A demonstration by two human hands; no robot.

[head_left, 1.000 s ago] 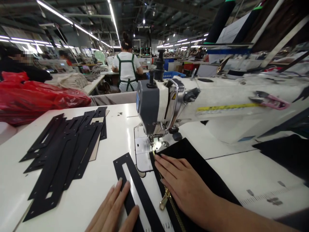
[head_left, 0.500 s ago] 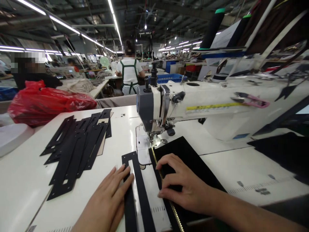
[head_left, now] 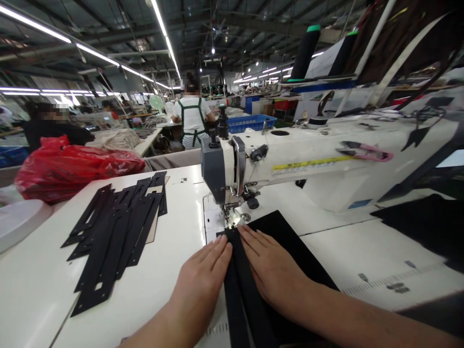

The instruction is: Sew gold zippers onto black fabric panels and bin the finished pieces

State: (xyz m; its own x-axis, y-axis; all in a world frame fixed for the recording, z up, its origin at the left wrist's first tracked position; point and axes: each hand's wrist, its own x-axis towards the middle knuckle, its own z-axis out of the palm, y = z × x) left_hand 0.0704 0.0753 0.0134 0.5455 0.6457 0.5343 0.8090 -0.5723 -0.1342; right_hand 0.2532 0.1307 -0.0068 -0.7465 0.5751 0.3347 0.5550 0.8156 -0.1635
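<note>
My left hand (head_left: 199, 280) lies with its fingers stretched out on the left side of a long black slotted strip (head_left: 235, 304). My right hand (head_left: 273, 266) rests flat, fingers extended, along the strip's other side and over a black fabric panel (head_left: 278, 227). The strip's far end sits just in front of the needle and presser foot area of a white and grey sewing machine (head_left: 213, 169). Strip and hands cover most of the gold zipper; only a bit of its far end may show near the foot.
Several black slotted strips (head_left: 108, 237) are piled on the white table (head_left: 39, 280) at left. Behind them sits a red plastic bag (head_left: 76, 162). Pink-handled thread snips (head_left: 369, 152) lie on the machine arm. More black fabric (head_left: 424, 227) is at right. Co-workers sit farther back.
The slotted strip has moved right, from beside the panel onto its zipper edge, with my left hand. My right hand has uncurled from the zipper and moved forward, now flat.
</note>
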